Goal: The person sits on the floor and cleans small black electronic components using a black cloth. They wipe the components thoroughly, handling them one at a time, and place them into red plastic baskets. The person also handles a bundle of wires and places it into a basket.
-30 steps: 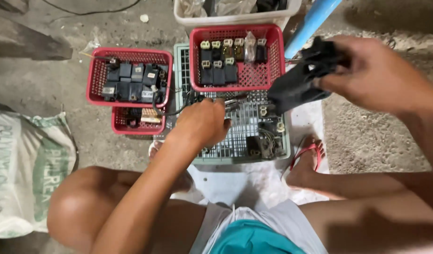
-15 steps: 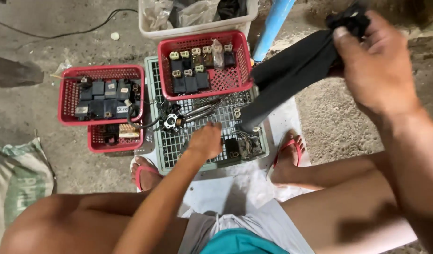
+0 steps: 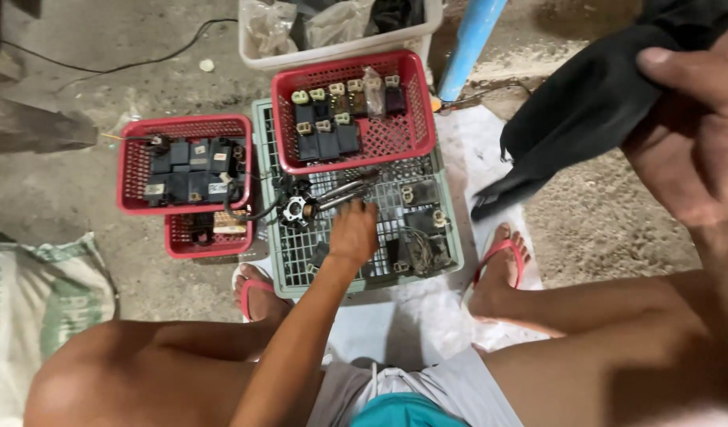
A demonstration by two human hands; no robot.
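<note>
Head view showed the right hand (image 3: 696, 134), partly cut off at the frame edge, its grip closed on a black cloth (image 3: 585, 103) whose long axis slanted down-left over the floor. Lower, the left hand (image 3: 353, 233) rested fingers-down in the green crate (image 3: 447, 237) beside metal parts (image 3: 316, 202); its grip was hidden from view.

A rough concrete floor (image 3: 79, 182) is seen, on which a green crate (image 3: 447, 261), two red baskets (image 3: 134, 205), a white sheet (image 3: 474, 150) and a printed sack (image 3: 32, 316) are laid.
</note>
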